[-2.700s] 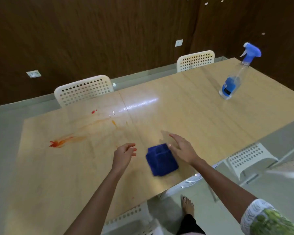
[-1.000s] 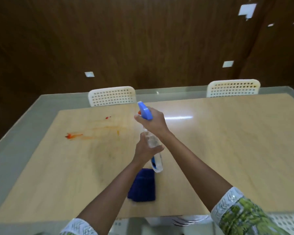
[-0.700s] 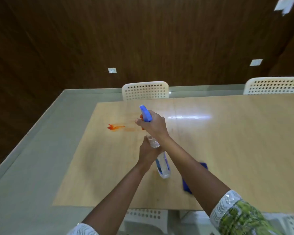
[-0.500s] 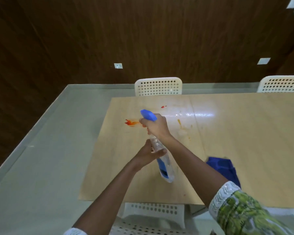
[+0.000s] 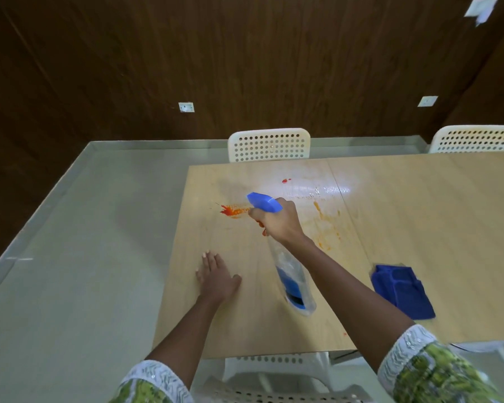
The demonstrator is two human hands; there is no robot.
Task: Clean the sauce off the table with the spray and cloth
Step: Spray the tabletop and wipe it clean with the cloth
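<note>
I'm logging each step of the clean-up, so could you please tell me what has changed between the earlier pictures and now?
The right hand took the spray bottle from the far right of the table and now aims it at the sauce. The left hand, which steadied the bottle half a second ago, has let go and rests flat on the table. The blue cloth stays on the table; the sauce is unwiped.

soft light, table (image 5: pixel 419 216) glare, blurred edges
</note>
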